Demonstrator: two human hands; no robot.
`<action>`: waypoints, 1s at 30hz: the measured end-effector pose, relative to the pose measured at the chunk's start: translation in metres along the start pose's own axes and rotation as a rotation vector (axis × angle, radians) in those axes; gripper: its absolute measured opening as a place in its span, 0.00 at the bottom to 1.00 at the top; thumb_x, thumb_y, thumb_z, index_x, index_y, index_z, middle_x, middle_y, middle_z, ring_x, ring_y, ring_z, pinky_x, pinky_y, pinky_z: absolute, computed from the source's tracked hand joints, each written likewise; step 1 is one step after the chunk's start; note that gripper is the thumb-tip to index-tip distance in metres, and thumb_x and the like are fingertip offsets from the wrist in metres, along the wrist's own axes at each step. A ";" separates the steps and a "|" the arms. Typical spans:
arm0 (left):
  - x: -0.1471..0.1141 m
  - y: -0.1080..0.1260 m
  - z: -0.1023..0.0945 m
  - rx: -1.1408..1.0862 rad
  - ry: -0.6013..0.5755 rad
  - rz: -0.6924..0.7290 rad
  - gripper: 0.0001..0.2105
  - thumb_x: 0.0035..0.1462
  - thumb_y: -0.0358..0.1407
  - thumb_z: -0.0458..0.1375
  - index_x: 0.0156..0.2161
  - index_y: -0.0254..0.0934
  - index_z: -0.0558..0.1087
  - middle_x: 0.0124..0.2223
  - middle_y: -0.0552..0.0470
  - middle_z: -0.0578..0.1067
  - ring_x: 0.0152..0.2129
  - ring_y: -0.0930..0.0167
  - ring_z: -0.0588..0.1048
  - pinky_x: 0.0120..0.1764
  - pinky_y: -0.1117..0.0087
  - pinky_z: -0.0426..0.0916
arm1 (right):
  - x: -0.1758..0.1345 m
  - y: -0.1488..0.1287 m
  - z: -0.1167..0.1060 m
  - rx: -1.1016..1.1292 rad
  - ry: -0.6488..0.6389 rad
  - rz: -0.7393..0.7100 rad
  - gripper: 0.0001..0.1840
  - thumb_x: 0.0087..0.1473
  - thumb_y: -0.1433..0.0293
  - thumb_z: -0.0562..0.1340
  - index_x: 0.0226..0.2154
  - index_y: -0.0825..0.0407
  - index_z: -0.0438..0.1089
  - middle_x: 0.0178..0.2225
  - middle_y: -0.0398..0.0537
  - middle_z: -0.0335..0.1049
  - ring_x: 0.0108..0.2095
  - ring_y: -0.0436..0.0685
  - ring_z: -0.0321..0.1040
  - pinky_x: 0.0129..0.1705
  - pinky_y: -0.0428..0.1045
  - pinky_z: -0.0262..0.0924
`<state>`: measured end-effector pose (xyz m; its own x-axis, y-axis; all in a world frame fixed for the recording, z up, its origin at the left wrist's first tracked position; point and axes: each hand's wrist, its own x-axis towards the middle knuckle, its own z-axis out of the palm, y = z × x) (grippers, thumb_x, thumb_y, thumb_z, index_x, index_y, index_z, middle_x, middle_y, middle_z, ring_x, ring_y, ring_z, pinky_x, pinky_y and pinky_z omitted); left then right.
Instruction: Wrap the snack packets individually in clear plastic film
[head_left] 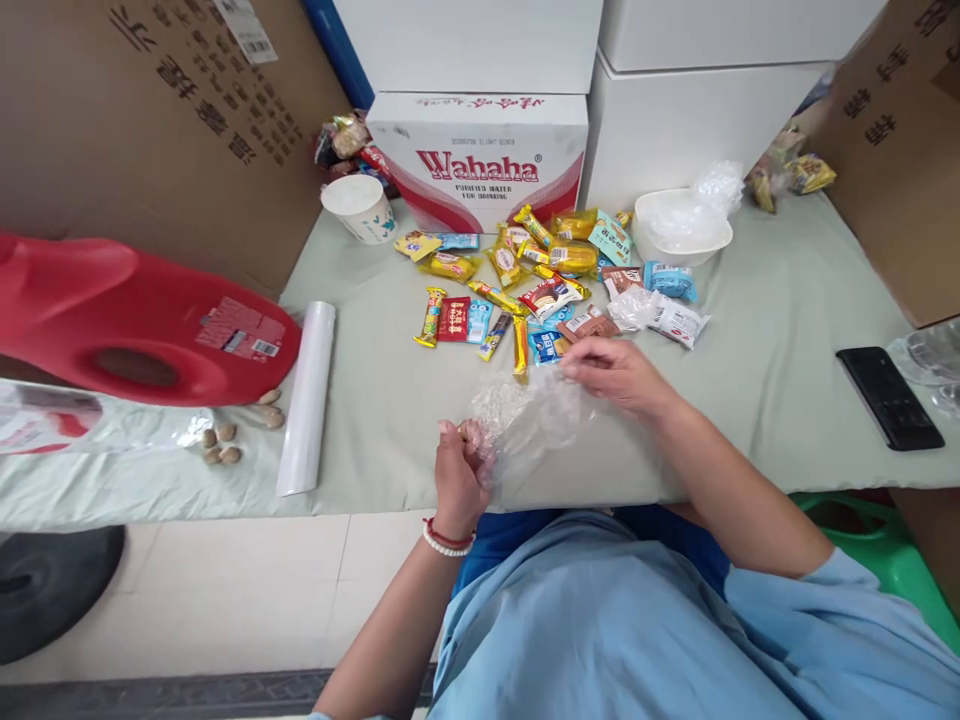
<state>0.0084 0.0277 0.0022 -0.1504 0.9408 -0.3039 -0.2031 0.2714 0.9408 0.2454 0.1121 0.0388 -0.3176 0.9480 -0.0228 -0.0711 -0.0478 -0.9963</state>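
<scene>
A clear plastic bag is stretched between my two hands, above the near edge of the table. My left hand is closed on the bag's left side, its fingers partly covered by the crumpled film. With thumb and fingers pinched together, my right hand grips the bag's upper right part. Just beyond the bag lies a pile of wrapped snacks in yellow, red, blue and brown packets. A blue packet and a thin yellow stick packet lie nearest to the hands.
A white roll, several nuts and a red jug are on the left. At the back stand a paper cup, a Wahaha box and a white bowl of plastic film. A phone lies right.
</scene>
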 end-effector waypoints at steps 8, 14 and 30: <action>0.015 0.004 -0.004 -0.119 0.064 -0.030 0.29 0.51 0.57 0.71 0.28 0.40 0.59 0.26 0.60 0.66 0.16 0.81 0.56 0.20 0.76 0.50 | -0.095 -0.043 -0.078 -0.205 -0.232 -0.203 0.07 0.64 0.68 0.69 0.42 0.44 0.85 0.43 0.51 0.79 0.37 0.52 0.76 0.37 0.46 0.72; 0.028 0.014 0.006 0.229 -0.109 0.072 0.23 0.61 0.60 0.61 0.42 0.41 0.71 0.43 0.51 0.76 0.33 0.72 0.73 0.32 0.72 0.67 | -0.116 -0.036 -0.082 -0.468 -0.314 -0.214 0.16 0.71 0.63 0.61 0.38 0.50 0.84 0.44 0.55 0.78 0.42 0.53 0.76 0.44 0.47 0.70; 0.009 0.035 0.040 0.124 -0.586 -0.137 0.21 0.49 0.52 0.73 0.30 0.37 0.73 0.30 0.54 0.70 0.27 0.73 0.67 0.34 0.70 0.64 | -0.093 -0.048 -0.066 -0.566 -0.345 -0.392 0.19 0.72 0.69 0.57 0.32 0.49 0.79 0.43 0.54 0.79 0.43 0.54 0.75 0.46 0.49 0.68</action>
<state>0.0389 0.0538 0.0380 0.4335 0.8413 -0.3230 -0.0636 0.3861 0.9203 0.3410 0.0475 0.0832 -0.6526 0.7059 0.2754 0.2259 0.5282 -0.8186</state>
